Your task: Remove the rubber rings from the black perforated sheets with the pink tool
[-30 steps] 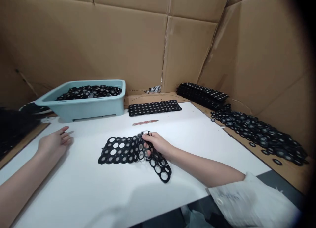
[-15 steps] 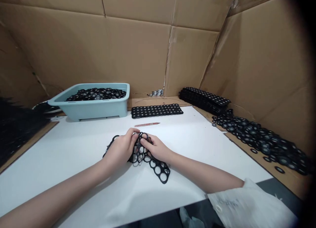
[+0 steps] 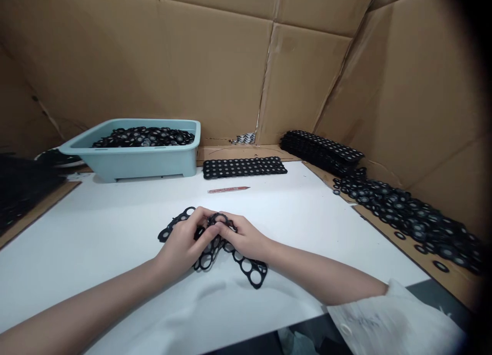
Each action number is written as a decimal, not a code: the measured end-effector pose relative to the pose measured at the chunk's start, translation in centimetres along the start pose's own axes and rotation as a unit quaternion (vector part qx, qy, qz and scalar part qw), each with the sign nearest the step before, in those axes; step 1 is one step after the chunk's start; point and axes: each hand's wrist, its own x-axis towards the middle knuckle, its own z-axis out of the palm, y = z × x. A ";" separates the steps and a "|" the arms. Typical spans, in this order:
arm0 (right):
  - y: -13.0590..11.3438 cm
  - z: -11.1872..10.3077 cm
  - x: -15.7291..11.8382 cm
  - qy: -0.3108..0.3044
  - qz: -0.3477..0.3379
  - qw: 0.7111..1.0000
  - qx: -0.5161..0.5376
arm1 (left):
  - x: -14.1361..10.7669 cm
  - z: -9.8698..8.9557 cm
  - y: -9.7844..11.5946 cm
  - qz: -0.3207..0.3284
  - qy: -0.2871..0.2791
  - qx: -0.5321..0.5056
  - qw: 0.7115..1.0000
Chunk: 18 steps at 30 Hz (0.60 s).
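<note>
Both hands hold a black perforated rubber sheet [image 3: 246, 265] with rows of round holes, bunched up above the white tabletop. My left hand [image 3: 187, 238] is closed on its left part, with the thumb pressed near the middle. My right hand [image 3: 242, 236] pinches the sheet close beside it, the two thumbs nearly meeting. One strip of holes hangs out below the right hand, and another part sticks out behind the left hand. The fingertips beneath the sheet are partly hidden.
Beyond the hands lie a red pointed strip [image 3: 229, 189] and a flat black sheet with filled holes [image 3: 245, 167]. A blue basin [image 3: 144, 163] of black rings stands back left. Along the right are stacked black sheets [image 3: 321, 152] and a heap of loose rings [image 3: 411, 216].
My left thumb has moved down and across toward the right thumb, and the sheet's middle has been folded up between the hands. The camera view has shifted slightly.
</note>
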 end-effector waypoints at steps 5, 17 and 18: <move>0.3 0.1 0.1 -0.017 0.059 0.996 0.064 | 0.2 0.2 0.1 -0.022 0.003 -0.098 0.995; 0.1 0.2 0.3 0.001 0.100 0.992 0.073 | 1.5 -0.5 -0.7 -0.077 0.136 -0.165 0.974; 0.1 0.2 0.3 0.008 0.098 0.993 0.070 | 1.5 -0.5 -0.6 -0.080 0.151 -0.168 0.971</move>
